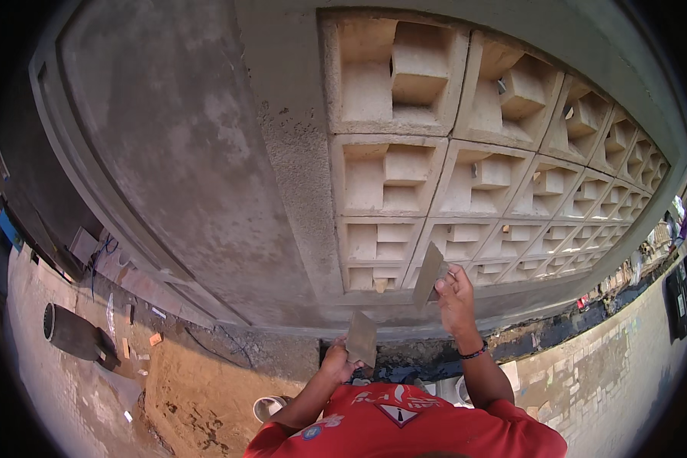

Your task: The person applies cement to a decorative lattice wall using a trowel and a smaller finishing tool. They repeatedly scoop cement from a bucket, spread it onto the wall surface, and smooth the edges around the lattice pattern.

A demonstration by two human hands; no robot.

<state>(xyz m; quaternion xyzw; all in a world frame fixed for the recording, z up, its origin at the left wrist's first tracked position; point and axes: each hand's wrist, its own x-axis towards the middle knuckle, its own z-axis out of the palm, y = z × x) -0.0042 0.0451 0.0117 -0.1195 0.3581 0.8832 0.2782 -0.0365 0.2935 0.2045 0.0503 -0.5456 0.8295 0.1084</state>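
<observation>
My left hand (338, 362) is closed on the edge of a flat, grey-tan rectangular plate (362, 339), held low in front of the wall's foot. Raised higher, my right hand (456, 300) pinches a second thin grey plate (430, 275) between thumb and fingers. This one is tilted in front of the bottom rows of pale ventilation blocks (393, 177); whether it touches them I cannot tell. No handle shows on either plate. Left of the blocks runs a rough grey plaster band (294, 164), beside a smoother plastered wall (164, 145).
A dark ditch (412, 355) runs along the wall's foot. Sandy ground (198, 389) lies at lower left, with a black barrel (72, 332) and brick bits (156, 339). A pale bucket (269, 408) stands near my left forearm. Paving (588, 374) stretches to the right.
</observation>
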